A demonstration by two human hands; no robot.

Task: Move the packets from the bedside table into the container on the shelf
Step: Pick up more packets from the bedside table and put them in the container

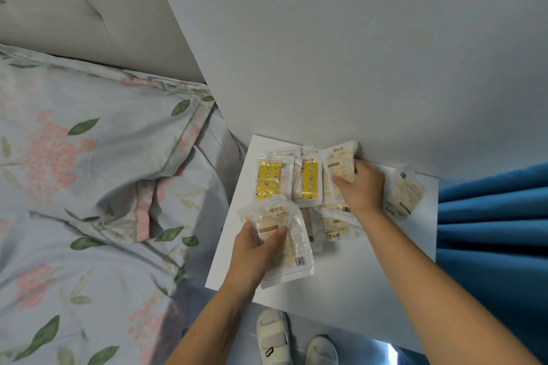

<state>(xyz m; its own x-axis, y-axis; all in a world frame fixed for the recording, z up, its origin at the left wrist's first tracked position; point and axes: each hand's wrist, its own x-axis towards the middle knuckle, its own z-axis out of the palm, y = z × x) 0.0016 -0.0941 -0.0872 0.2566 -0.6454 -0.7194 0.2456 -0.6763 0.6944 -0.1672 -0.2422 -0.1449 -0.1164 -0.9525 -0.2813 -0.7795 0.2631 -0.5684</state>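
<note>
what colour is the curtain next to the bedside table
Deep blue, plain, hanging in folds; the curtain shows in the head view, right of the bedside table.

White bedside table (370, 270) under a heap of packets (308, 187)

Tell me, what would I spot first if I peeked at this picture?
Probably the heap of packets on the white bedside table, above all the bright yellow packets with stars and moons near the wall. Next, the two hands: the left hand holds a pale packet at the table's near left, and the right hand grips another pale one at the back. The flowery bedding fills the left side.
</note>
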